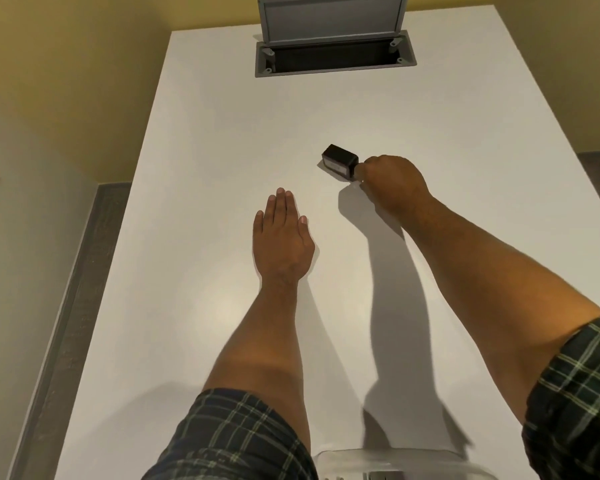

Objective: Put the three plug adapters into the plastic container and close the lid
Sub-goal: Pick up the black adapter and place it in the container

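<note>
The table (222, 140) looks smooth, matt white. At 12 o'clock a grey metal hatch (333, 19) has a dull brushed finish; the adapter (339, 161) is black, slightly glossy plastic. At 6 o'clock sits a clear plastic container (343, 460), and both sleeves (236, 441) are woven checked cloth.

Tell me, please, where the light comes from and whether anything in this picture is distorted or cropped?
Head view: the right hand and forearm cast a shadow leftward on the white table, so light comes from the right; wide-angle lens splays the table edges; the plastic container is cropped at the bottom.
</note>
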